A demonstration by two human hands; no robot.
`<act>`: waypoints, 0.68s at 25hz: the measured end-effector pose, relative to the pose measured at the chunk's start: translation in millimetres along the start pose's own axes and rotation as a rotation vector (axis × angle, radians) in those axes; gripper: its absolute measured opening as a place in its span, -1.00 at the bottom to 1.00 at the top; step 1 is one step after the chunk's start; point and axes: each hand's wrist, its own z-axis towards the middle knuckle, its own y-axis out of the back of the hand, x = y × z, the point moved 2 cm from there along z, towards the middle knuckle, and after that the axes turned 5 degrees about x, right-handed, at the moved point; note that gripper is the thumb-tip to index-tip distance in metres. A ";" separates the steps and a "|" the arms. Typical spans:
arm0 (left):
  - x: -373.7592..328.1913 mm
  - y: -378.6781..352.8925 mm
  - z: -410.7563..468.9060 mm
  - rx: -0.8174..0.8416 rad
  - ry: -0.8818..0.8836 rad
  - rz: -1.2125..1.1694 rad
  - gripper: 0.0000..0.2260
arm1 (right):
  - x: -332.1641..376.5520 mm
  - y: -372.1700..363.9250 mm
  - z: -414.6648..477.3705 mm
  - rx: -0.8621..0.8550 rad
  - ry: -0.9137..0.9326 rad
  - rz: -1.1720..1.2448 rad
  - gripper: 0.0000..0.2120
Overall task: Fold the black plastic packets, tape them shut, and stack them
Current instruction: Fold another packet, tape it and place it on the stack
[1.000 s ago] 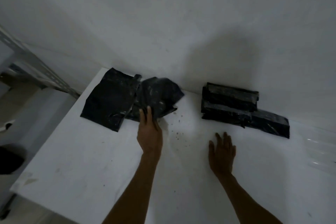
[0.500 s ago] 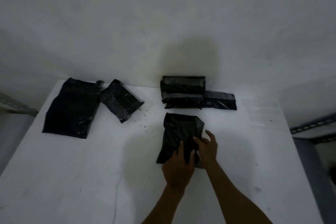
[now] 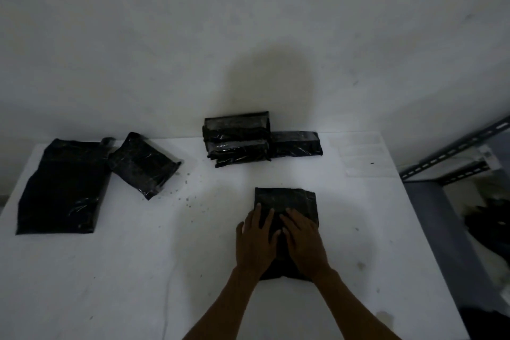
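A black plastic packet lies flat on the white table in front of me. My left hand and my right hand rest side by side on its near half, fingers straight and pressing down. At the back against the wall stands a stack of folded, taped packets, with one more folded packet lying to its right. Two unfolded packets sit at the left: a large one and a smaller one.
Clear tape strips lie on the table's back right corner. Small crumbs are scattered mid-table. A grey metal shelf frame stands to the right of the table, and the white wall rises right behind it.
One packet was carried from the left pile to the table's middle. Both hands, which held its near edge half a second ago, now lie flat on it. The view has shifted to the right.
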 end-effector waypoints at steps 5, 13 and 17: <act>16.7 -7.5 17.5 0.058 0.056 0.118 -0.35 | -35.6 -9.7 -5.0 0.319 -0.221 -0.122 -0.24; 22.9 10.3 55.9 0.069 0.081 0.051 -0.42 | -60.8 7.7 29.2 0.245 -0.281 -0.043 -0.34; 17.9 29.7 75.4 -0.176 0.167 -0.318 -0.50 | -70.5 19.2 54.5 -0.083 -0.660 0.329 -0.44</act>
